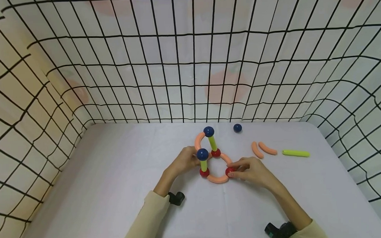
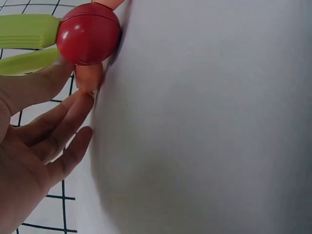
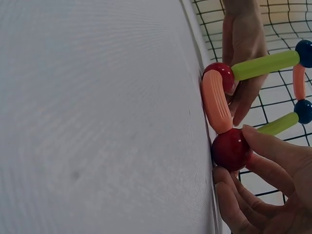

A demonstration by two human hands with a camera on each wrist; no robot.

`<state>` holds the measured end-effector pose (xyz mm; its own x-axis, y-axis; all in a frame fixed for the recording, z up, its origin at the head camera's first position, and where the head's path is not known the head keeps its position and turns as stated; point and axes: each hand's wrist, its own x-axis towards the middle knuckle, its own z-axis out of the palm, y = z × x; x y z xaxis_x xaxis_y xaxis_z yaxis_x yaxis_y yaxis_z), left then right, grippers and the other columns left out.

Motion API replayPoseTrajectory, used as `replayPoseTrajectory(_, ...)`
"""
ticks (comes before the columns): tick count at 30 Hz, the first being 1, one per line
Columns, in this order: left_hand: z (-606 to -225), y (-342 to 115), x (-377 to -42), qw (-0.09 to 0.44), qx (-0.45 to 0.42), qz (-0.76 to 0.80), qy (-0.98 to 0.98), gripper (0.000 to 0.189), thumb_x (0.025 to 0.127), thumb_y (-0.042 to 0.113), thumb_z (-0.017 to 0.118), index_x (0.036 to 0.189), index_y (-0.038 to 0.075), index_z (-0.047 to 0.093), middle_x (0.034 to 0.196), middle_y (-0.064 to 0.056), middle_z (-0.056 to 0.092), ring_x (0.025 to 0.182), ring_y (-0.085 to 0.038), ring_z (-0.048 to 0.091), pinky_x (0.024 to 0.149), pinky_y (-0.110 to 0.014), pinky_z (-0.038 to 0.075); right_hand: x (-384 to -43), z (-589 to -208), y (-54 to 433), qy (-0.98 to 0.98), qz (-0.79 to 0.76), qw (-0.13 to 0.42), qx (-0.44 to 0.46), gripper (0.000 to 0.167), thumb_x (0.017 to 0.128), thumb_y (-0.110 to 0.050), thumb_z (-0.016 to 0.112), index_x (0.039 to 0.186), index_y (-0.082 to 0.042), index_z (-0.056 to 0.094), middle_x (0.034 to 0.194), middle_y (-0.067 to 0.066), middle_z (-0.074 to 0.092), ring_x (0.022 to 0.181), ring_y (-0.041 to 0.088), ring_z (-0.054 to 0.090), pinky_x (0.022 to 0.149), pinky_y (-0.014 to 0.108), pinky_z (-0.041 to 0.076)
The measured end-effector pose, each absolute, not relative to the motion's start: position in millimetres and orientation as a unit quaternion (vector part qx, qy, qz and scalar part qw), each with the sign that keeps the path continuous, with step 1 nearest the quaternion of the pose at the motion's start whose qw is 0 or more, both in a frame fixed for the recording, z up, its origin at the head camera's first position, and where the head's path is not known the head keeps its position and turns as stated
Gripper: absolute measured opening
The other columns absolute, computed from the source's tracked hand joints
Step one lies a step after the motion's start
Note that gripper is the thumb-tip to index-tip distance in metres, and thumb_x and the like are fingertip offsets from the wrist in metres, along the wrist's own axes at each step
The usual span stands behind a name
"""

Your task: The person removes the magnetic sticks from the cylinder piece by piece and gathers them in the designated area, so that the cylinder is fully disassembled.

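A magnetic stick-and-ball frame stands on the table. Its base ring joins curved orange rods with red balls. Two straight green rods rise from it to blue balls, and another curved orange rod links the tops. At the ring's left side, my left hand pinches a lower curved orange rod beside a red ball; part of this hand is hidden in the head view. My right hand holds the ring's right red ball between thumb and fingers.
A loose blue ball lies behind the frame. To the right are two loose curved orange rods and a straight green rod. Black grid netting over white cloth surrounds the back and sides of the white table.
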<state>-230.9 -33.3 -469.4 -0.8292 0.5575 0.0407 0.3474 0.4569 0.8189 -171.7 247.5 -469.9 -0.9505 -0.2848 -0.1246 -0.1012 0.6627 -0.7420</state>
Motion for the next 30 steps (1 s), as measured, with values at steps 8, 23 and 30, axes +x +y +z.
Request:
replayPoseTrajectory(8, -473, -35, -230, 0.108, 0.26, 0.426, 0.86, 0.016, 0.087, 0.001, 0.081, 0.103, 0.0, 0.08, 0.109, -0.014, 0.077, 0.104, -0.023, 0.068, 0.093, -0.036, 0.06, -172, -467, 246, 0.904, -0.4, 0.111, -0.097, 0.037, 0.088, -0.031, 0.083, 0.119, -0.011, 0.079, 0.103, 0.005, 0.073, 0.095, 0.02, 0.065, 0.064, 0.024, 0.056)
replayPoseTrajectory(23, -476, -26, -204, 0.05, 0.235, 0.435, 0.868, 0.018, 0.085, 0.006, 0.085, 0.102, 0.001, 0.082, 0.1, -0.013, 0.072, 0.089, -0.026, 0.065, 0.07, -0.017, 0.05, -174, -473, 251, 0.917, -0.378, 0.046, -0.117, 0.033, 0.093, -0.021, 0.079, 0.125, -0.011, 0.076, 0.111, 0.006, 0.077, 0.098, 0.02, 0.065, 0.078, 0.026, 0.053)
replayPoseTrajectory(30, -475, -25, -194, 0.025, 0.238, 0.413, 0.879, 0.027, 0.086, 0.009, 0.084, 0.11, -0.001, 0.08, 0.105, -0.015, 0.073, 0.093, -0.027, 0.069, 0.076, -0.024, 0.058, -175, -474, 252, 0.915, -0.385, 0.041, -0.114, 0.034, 0.095, -0.021, 0.077, 0.127, -0.01, 0.075, 0.112, 0.008, 0.076, 0.099, 0.02, 0.067, 0.083, 0.028, 0.056)
